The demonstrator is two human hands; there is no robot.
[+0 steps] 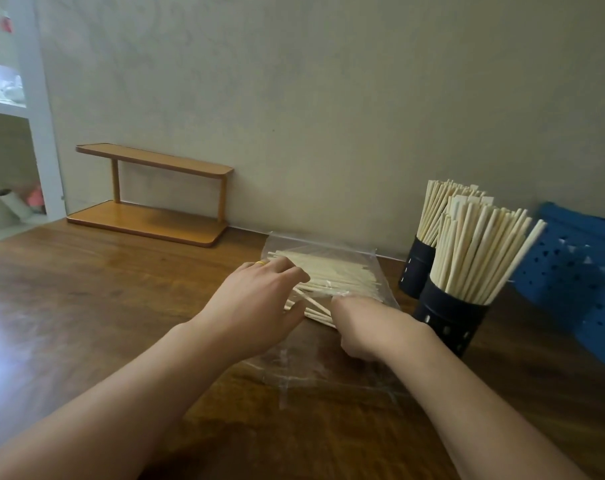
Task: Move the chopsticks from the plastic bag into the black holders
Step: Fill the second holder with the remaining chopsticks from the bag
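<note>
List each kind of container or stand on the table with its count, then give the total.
Black holders: 2
Plastic bag: 1
Blue basket: 1
Wooden shelf: 1
Total: 5

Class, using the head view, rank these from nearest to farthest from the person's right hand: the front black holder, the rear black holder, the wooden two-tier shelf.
Measured from the right hand:
1. Front black holder, just to the hand's right, packed with chopsticks.
2. Rear black holder, behind the front one, nearer the wall.
3. Wooden two-tier shelf, far left against the wall.
</note>
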